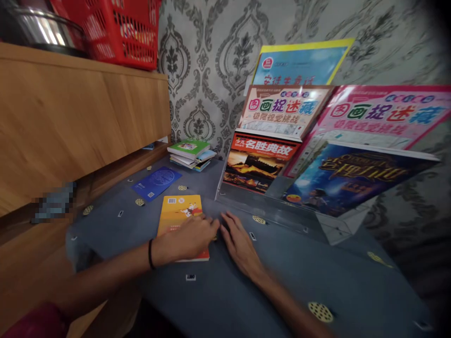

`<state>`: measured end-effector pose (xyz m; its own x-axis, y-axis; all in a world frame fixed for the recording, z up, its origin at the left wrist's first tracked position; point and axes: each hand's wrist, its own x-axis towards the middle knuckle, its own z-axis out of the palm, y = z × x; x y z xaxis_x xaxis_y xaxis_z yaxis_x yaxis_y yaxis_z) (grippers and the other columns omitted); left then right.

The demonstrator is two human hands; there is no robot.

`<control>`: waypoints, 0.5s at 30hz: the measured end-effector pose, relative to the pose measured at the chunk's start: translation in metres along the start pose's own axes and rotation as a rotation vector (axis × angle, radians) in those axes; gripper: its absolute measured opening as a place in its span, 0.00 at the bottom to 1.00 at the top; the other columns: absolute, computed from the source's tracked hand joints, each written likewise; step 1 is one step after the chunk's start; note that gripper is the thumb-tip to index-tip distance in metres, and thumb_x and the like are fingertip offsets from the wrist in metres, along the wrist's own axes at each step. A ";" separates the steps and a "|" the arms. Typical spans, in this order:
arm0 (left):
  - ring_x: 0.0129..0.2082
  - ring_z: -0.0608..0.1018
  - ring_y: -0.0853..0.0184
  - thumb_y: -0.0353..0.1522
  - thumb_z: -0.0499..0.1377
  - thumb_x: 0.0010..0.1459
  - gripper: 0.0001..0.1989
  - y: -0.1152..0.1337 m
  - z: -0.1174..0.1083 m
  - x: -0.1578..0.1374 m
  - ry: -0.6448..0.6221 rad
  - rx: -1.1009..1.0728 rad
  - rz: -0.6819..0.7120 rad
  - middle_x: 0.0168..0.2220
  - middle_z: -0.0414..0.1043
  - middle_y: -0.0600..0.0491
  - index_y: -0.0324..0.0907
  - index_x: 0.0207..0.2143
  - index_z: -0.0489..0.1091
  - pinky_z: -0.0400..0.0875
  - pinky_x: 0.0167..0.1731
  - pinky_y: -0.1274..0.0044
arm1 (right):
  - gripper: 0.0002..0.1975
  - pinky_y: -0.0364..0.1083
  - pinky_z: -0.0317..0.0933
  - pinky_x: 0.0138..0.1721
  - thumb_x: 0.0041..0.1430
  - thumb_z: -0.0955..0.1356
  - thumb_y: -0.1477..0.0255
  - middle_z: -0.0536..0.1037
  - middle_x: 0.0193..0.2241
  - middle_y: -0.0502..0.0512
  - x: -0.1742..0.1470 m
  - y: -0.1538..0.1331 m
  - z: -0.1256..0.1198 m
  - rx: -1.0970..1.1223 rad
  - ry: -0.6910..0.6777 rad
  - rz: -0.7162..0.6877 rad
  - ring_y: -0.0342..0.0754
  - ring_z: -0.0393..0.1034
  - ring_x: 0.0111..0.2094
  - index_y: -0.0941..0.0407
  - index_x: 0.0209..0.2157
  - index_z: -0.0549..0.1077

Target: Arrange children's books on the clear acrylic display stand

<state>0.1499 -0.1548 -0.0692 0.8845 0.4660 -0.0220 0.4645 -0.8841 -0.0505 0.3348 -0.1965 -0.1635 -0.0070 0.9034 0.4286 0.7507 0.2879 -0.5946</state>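
An orange-yellow book (pixel 179 209) lies flat on the grey cloth-covered table, its barcode at the far end. Across its right side reaches my left hand (pixel 192 234), a dark band on the wrist. The fingers are bent and close together past the book's right edge; anything inside them is hidden. Just right of the book, my right hand (pixel 239 241) rests low over the cloth with its fingers stretched out, holding nothing. The fingertips of both hands nearly meet. Beyond the orange book lies a blue booklet (pixel 157 183).
A clear book stand (pixel 253 204) at the right holds several upright books, including a dark blue one (pixel 345 178) and a red-black one (pixel 259 162). Behind sits a small book stack (pixel 192 152) against the patterned wall. A wooden cabinet (pixel 84 122) with a red basket (pixel 123 33) flanks the left.
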 end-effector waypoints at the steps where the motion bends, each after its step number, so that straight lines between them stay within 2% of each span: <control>1: 0.49 0.79 0.58 0.26 0.47 0.68 0.14 -0.008 0.005 0.003 0.004 -0.039 0.012 0.48 0.76 0.40 0.34 0.53 0.65 0.74 0.49 0.66 | 0.23 0.60 0.61 0.63 0.71 0.56 0.61 0.67 0.62 0.64 0.000 0.000 0.000 -0.003 0.000 -0.002 0.56 0.63 0.63 0.53 0.61 0.67; 3: 0.57 0.75 0.59 0.32 0.47 0.71 0.17 -0.030 0.018 0.009 0.025 -0.128 0.027 0.57 0.72 0.40 0.37 0.57 0.64 0.68 0.57 0.65 | 0.23 0.60 0.61 0.63 0.71 0.57 0.61 0.66 0.63 0.64 -0.001 -0.002 0.000 -0.018 -0.011 -0.007 0.56 0.63 0.63 0.52 0.62 0.66; 5: 0.67 0.64 0.60 0.37 0.47 0.71 0.22 -0.055 0.032 0.015 0.041 -0.202 0.016 0.67 0.60 0.42 0.39 0.63 0.59 0.58 0.65 0.64 | 0.23 0.60 0.61 0.63 0.71 0.57 0.62 0.65 0.63 0.65 0.000 -0.003 -0.002 -0.040 -0.041 -0.017 0.56 0.62 0.64 0.54 0.62 0.65; 8: 0.71 0.52 0.60 0.40 0.45 0.72 0.26 -0.092 0.048 0.022 0.033 -0.278 -0.051 0.71 0.51 0.44 0.41 0.67 0.55 0.48 0.69 0.61 | 0.24 0.60 0.59 0.64 0.71 0.57 0.62 0.64 0.64 0.66 -0.001 -0.008 -0.005 -0.060 -0.112 -0.043 0.56 0.61 0.65 0.56 0.63 0.65; 11: 0.71 0.55 0.60 0.39 0.44 0.71 0.25 -0.123 0.058 0.025 0.087 -0.320 -0.132 0.71 0.53 0.46 0.43 0.67 0.56 0.50 0.68 0.62 | 0.24 0.60 0.60 0.63 0.72 0.57 0.62 0.65 0.64 0.65 -0.007 -0.019 -0.007 -0.086 -0.189 -0.054 0.56 0.62 0.64 0.55 0.63 0.64; 15: 0.63 0.68 0.63 0.33 0.45 0.70 0.20 -0.142 0.066 0.023 0.267 -0.334 -0.243 0.62 0.67 0.44 0.39 0.59 0.67 0.61 0.63 0.69 | 0.25 0.64 0.61 0.62 0.70 0.61 0.61 0.63 0.65 0.65 -0.021 -0.043 0.000 -0.151 -0.268 -0.148 0.59 0.61 0.65 0.52 0.65 0.63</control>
<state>0.1015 -0.0167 -0.1283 0.7088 0.6734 0.2101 0.6084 -0.7343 0.3012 0.3030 -0.2282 -0.1469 -0.2817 0.9123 0.2971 0.8175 0.3904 -0.4235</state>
